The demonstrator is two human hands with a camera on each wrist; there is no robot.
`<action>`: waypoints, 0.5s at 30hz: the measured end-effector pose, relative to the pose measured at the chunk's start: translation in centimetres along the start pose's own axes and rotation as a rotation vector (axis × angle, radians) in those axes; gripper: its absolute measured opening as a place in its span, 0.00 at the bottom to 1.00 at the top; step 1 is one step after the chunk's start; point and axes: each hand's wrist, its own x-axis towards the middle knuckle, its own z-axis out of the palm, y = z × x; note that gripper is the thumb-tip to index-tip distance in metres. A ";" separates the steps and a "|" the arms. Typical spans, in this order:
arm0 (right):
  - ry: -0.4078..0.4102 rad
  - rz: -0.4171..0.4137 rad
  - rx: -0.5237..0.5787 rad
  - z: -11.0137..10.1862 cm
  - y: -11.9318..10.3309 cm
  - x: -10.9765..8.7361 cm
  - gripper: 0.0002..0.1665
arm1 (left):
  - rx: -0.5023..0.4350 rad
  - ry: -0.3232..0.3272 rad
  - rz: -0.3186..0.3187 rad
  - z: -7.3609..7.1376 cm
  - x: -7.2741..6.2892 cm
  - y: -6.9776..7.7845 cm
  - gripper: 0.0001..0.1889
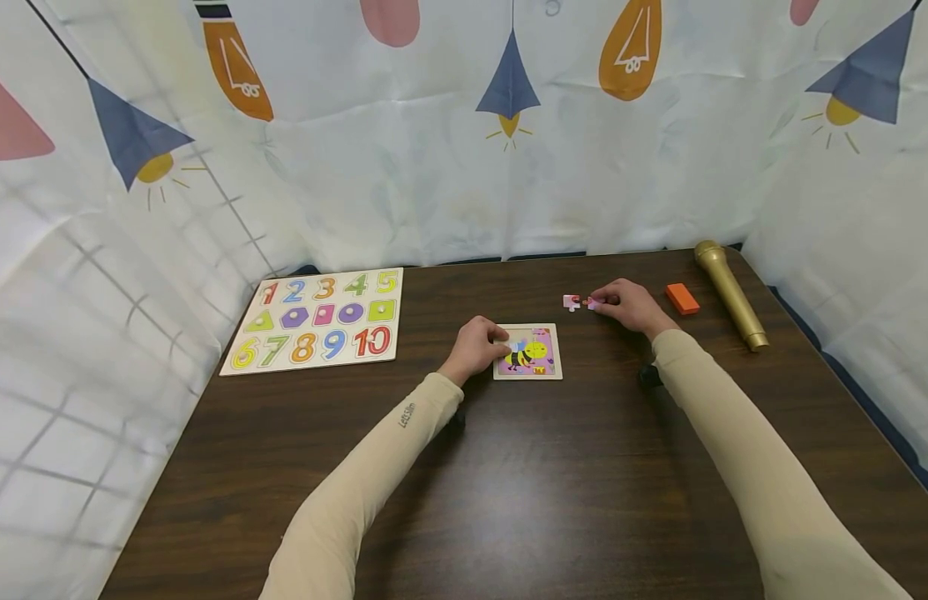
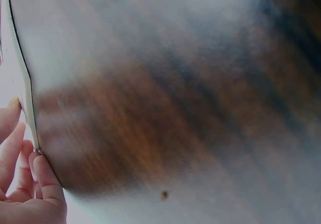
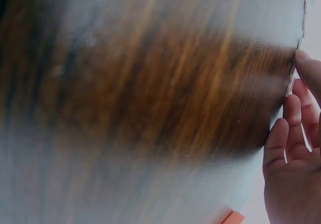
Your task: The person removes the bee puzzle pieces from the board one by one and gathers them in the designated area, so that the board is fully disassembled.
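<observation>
A small square jigsaw puzzle (image 1: 557, 354) with a pale wooden rim and a yellow bee picture lies mid-table. My left hand (image 1: 475, 348) grips its left edge, thumb over the picture. In the left wrist view, fingers (image 2: 48, 176) lie along the rim's side. Farther right, my right hand (image 1: 631, 306) holds a small pink puzzle piece (image 1: 593, 304) between thumb and fingers, low over the table. Another pink piece (image 1: 571, 302) lies just left of it, nearly meeting it. The right wrist view shows the held piece's thin edge (image 3: 290, 81) at the fingertips.
A number and shape board (image 1: 311, 321) lies at the back left of the brown table (image 1: 539, 492). Right of my right hand are an orange block (image 1: 682, 298) and a gold microphone (image 1: 731, 296). A printed curtain (image 1: 434, 183) stands behind the table.
</observation>
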 end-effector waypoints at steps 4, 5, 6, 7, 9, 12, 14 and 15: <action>0.000 0.003 0.001 0.0 -0.1 0.1 0.20 | -0.002 0.001 0.003 -0.1 0.0 0.0 0.12; 0.001 0.003 0.001 0.1 -0.1 0.1 0.20 | -0.003 0.001 0.001 -0.1 0.0 0.0 0.12; 0.001 0.002 -0.001 0.1 -0.1 0.1 0.20 | -0.003 0.001 0.001 -0.1 0.0 0.0 0.12; 0.001 0.000 -0.005 0.1 0.0 0.1 0.20 | -0.003 0.001 0.000 0.0 0.0 0.0 0.12; 0.003 -0.004 -0.010 0.1 0.0 0.1 0.20 | -0.002 -0.001 -0.002 0.0 0.0 0.0 0.12; 0.003 -0.007 -0.009 0.2 0.0 0.2 0.20 | 0.000 0.000 0.000 0.0 0.1 -0.1 0.12; 0.002 -0.005 -0.002 0.2 0.1 0.2 0.21 | 0.000 0.000 0.002 0.0 0.1 0.0 0.12; 0.001 -0.007 -0.003 0.2 0.1 0.2 0.21 | 0.002 0.001 0.004 0.0 0.1 0.0 0.12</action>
